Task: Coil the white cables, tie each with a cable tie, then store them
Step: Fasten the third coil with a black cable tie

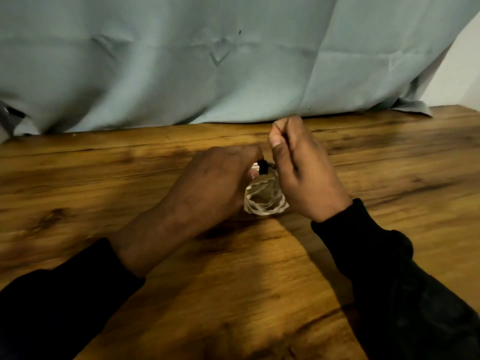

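Sleeves, black and pushed back from both wrists, come in from the near corners, and your two hands meet over the middle of the wooden table (104, 193). Between them lies the coiled white cable (263, 196), a small round bundle resting on the tabletop, its open centre facing up toward you. Your left hand (210, 185) curls round the coil's left side, fingers wrapped over its far edge where the black cable tie (262, 168) crosses the strands; the thumb tip shows just beside the tie's head. Your right hand (301, 165) sits against the coil's right side but is raised a little beyond it, thumb and forefinger pinched on the thin dark tail of the tie, which runs up through that pinch.

What the coming pull seems to turn on is this: the tie's tail leads from the head, at the far edge of the coil, away from you and to the right, so the right hand draws along that line while the left holds the bundle down. Both hands touch the coil; the left is the closer to the head. Whether the tie is already cinched tight is not clear, since the fingers hide the loop.

Beyond the hands, a pale grey-green cloth (233, 61) hangs down to the table's far edge.
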